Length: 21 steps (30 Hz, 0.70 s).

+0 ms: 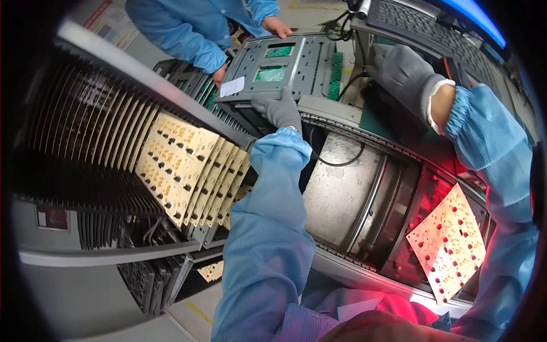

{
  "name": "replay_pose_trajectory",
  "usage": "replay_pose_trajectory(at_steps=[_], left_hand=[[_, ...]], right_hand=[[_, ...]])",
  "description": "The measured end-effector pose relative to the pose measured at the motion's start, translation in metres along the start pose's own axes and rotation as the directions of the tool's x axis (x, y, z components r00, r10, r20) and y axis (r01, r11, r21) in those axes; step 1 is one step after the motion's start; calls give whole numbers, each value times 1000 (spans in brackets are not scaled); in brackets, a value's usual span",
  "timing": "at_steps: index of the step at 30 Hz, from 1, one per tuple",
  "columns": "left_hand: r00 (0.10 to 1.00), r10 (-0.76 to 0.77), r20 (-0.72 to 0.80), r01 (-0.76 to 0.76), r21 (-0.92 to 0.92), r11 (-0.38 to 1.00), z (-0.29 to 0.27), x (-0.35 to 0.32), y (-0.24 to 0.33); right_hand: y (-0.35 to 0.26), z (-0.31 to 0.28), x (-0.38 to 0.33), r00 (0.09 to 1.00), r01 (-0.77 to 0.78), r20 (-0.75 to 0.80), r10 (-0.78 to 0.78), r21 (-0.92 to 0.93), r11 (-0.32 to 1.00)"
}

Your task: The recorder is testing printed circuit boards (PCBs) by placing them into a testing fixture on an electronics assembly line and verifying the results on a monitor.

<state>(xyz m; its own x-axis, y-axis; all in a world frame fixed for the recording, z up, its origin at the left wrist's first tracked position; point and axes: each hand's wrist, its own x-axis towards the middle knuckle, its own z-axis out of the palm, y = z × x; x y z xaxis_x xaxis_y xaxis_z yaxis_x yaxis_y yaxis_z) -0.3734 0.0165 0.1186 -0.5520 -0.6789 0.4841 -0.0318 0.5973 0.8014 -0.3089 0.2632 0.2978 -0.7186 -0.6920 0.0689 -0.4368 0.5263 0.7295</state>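
Observation:
My left hand (279,111), in a grey glove, grips the near edge of a grey metal magazine rack (310,57). Green circuit boards show through the rack's openings, and a white paper label (232,86) lies on its top. My right hand (403,74), also gloved, is curled beside the raised shelf under the keyboard (416,25). A black cable (352,85) runs toward its fingers; what they hold, if anything, is hidden. Across the rack, a co-worker in a blue smock (191,34) has both bare hands at the rack's far side and corner.
On the left stands a slotted rack (85,142) of cream circuit boards (176,165), several jutting out toward my left arm. Below my arms runs a conveyor (347,188) with metal rails. A cream board (450,245) lies tilted under red light at the right. A screen (478,17) glows behind the keyboard.

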Motion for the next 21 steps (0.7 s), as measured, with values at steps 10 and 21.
replay_pose_trajectory(at_steps=[10, 21], left_hand=[[789, -249, 562, 394, -151, 906, 52, -17, -58], [850, 478, 221, -371, -394, 841, -61, -12, 85]], right_hand=[[5, -29, -17, 982, -41, 186, 29, 62, 997], [9, -31, -9, 999, -37, 34, 31, 203, 979]])
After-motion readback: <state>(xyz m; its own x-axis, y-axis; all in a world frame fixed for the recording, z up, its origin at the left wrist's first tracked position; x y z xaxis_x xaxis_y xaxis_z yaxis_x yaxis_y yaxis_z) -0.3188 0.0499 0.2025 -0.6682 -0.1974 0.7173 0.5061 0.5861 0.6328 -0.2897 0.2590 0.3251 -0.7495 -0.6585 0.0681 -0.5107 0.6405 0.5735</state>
